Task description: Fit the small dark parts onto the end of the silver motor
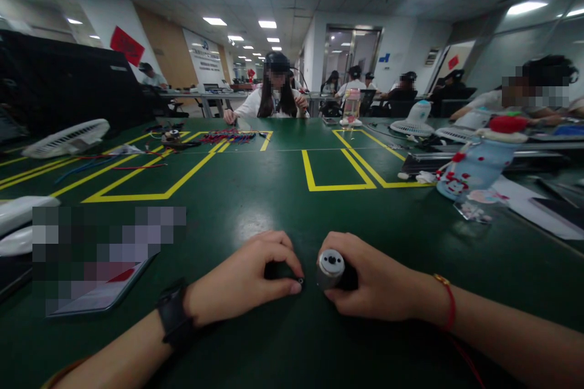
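Close to the front of the green table (246, 213), my right hand (378, 282) is wrapped round a silver metal cylinder (331, 261) that looks like a small motor. It stands roughly upright, its round end with dark holes facing up. To its left, my left hand (255, 273) pinches a tiny dark piece (301, 281) between thumb and fingertips; the piece shows a light ring, but its kind is too small to tell. A short gap separates it from the cylinder. The cylinder's lower part is partly hidden by my right hand.
A phone-like flat device (104, 298) lies at the left. A light-blue bottle (477, 158) with a red top stands at the right. White fans (73, 138) and a pile of coloured wires (232, 137) are farther back. A person (274, 97) sits opposite.
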`<action>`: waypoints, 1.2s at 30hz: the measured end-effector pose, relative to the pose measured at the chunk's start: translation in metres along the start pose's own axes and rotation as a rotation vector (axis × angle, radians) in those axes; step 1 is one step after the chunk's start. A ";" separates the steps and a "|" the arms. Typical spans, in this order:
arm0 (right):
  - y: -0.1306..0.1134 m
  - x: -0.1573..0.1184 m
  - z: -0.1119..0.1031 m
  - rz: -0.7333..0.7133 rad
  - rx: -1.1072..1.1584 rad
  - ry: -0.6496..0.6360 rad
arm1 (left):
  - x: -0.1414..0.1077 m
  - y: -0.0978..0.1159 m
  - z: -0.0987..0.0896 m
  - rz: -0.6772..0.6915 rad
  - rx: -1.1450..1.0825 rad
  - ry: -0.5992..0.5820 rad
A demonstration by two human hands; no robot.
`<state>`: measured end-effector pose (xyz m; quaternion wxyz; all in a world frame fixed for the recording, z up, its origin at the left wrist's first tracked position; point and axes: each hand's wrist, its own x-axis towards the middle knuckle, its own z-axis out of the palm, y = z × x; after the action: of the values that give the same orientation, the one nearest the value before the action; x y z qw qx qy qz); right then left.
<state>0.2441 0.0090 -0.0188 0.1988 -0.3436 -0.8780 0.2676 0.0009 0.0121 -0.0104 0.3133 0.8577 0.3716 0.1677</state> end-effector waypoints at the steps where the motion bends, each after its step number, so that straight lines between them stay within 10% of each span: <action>1: 0.000 0.000 0.000 0.000 0.001 -0.001 | 0.000 0.000 0.000 0.000 -0.005 0.004; 19: 0.000 0.001 0.004 -0.028 -0.062 0.023 | 0.009 0.037 0.003 0.056 -0.071 0.364; 36: -0.001 0.003 0.005 -0.032 -0.120 0.007 | 0.011 0.043 0.007 0.078 0.042 0.296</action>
<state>0.2386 0.0088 -0.0217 0.1851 -0.3417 -0.8971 0.2100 0.0346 -0.0054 0.0133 0.2304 0.8438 0.3834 0.2966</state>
